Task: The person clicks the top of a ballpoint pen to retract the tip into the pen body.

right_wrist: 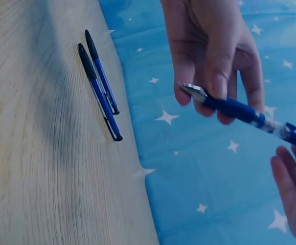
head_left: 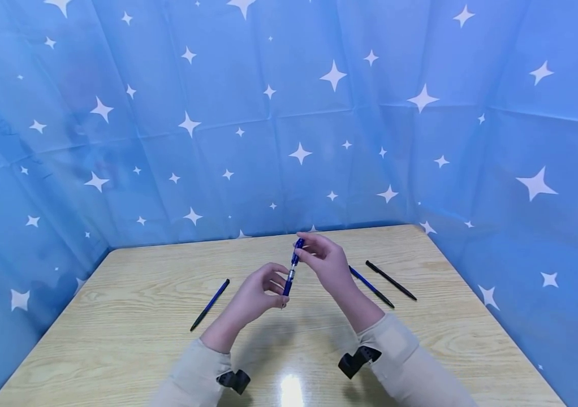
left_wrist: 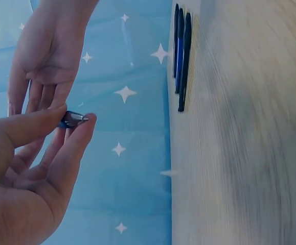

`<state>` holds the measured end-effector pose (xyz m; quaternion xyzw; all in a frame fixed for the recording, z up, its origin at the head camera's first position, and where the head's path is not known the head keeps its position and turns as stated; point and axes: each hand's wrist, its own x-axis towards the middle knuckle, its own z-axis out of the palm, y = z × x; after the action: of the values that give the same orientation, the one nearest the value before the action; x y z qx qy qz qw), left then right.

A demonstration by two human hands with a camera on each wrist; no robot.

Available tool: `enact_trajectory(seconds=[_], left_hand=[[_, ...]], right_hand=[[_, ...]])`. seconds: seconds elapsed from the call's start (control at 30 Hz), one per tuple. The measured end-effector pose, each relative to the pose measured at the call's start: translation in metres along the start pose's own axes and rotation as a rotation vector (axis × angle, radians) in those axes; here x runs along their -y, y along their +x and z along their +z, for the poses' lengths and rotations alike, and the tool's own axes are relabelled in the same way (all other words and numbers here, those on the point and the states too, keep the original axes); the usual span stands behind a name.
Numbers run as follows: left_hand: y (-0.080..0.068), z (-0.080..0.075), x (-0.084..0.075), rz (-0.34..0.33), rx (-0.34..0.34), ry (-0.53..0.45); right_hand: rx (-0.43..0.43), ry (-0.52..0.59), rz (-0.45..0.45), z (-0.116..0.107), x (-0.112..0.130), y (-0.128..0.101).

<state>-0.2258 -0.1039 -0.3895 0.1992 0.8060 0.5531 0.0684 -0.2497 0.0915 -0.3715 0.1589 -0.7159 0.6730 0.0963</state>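
Above the table, a blue pen point(head_left: 292, 268) is held tilted between both hands, its metal tip pointing down toward the person. My left hand point(head_left: 261, 291) pinches the lower barrel near the tip between thumb and fingers. At the upper end, my right hand point(head_left: 324, 260) grips the pen with thumb and fingertips. The left wrist view looks almost straight at the metal tip point(left_wrist: 81, 119), which pokes out past the left thumb. Most of the blue barrel point(right_wrist: 240, 111) shows in the right wrist view, along with a clear, silvery middle section.
One blue-and-black pen point(head_left: 210, 305) lies on the wooden table point(head_left: 131, 305) left of the hands. To the right lie another blue pen point(head_left: 372, 287) and a dark pen point(head_left: 391, 280), partly beside the right forearm. A starry blue curtain point(head_left: 248, 141) hangs behind the table.
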Motion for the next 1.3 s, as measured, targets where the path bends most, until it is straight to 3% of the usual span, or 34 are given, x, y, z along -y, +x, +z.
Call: enact_trajectory(seconds=[0.23, 0.43, 0.97, 1.3], left_hand=[[0.003, 0.01, -0.005, -0.075, -0.052, -0.106], [0.004, 0.016, -0.012, -0.087, -0.077, -0.15], [0.004, 0.02, -0.023, -0.079, -0.15, -0.125], [0.002, 0.019, -0.023, -0.075, -0.139, -0.123]], right_hand=[[-0.054, 0.133, -0.035, 0.004, 0.0, -0.001], [-0.085, 0.169, -0.083, 0.005, -0.001, -0.001], [-0.087, 0.189, -0.114, 0.006, 0.006, -0.002], [-0.081, 0.209, -0.124, 0.005, 0.006, -0.003]])
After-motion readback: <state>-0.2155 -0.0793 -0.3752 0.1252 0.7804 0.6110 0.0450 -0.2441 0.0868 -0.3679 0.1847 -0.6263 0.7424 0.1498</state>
